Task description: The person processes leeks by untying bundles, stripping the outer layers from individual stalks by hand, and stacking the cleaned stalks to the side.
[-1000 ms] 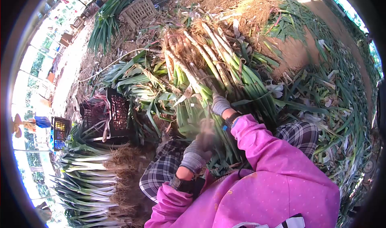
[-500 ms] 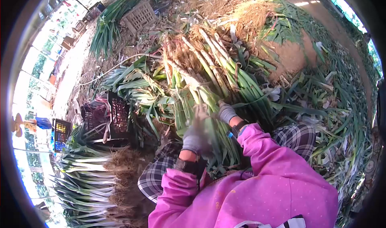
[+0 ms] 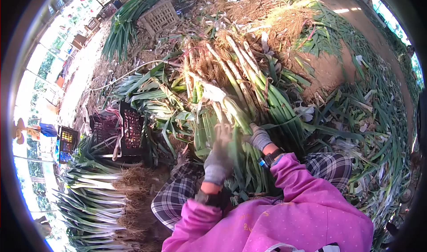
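My right hand (image 3: 259, 138), in a grey glove, is closed round the green part of a leek (image 3: 235, 112). The leek's pale stalk slants up and to the left, away from me. Just left of it is my left hand (image 3: 218, 161), also gloved; its fingers are smeared by motion among the leaves, so their grip cannot be made out. Long green leaves (image 3: 249, 170) hang between my forearms. Beyond my hands lies a pile of leeks (image 3: 253, 76), roots pointing away and green tops toward me.
Rows of leeks with white stalks and roots (image 3: 102, 207) lie at lower left. Behind them stand a dark plastic crate (image 3: 132, 130) and a yellow-lit crate (image 3: 67, 144). A pale crate (image 3: 159, 17) lies at the back by green leaves. Discarded leaves (image 3: 364, 127) cover the ground at right.
My left hand stays blurred beside the leek, now a little lower. My right hand has shifted slightly right and down, and the view has turned slightly.
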The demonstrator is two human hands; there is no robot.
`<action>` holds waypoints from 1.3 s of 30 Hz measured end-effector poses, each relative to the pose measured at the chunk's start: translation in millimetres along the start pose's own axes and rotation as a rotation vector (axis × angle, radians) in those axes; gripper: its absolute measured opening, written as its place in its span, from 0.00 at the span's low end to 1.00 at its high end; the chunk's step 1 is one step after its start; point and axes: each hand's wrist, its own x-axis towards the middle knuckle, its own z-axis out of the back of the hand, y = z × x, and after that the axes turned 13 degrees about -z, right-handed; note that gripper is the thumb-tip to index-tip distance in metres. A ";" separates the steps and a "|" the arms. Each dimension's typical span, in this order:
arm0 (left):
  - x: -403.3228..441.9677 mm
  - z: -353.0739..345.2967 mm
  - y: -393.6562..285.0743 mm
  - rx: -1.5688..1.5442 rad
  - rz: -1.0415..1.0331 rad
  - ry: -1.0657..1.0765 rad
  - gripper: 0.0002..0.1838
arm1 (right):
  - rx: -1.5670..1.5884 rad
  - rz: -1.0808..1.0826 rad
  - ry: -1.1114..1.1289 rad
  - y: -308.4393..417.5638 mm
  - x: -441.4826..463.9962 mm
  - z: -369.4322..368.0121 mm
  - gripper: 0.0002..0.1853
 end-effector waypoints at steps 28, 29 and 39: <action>108.8 -5.0 96.7 0.422 -0.140 0.320 0.31 | 0.011 -0.045 -0.124 0.7 2.3 -27.2 0.35; 79.3 -5.2 75.3 0.418 -0.202 0.310 0.32 | 0.204 0.048 -0.077 -29.1 47.5 -67.4 0.33; -77.9 -22.8 -14.1 -0.432 -0.106 0.214 0.28 | 1.285 -0.005 0.158 -84.9 -55.9 69.2 0.12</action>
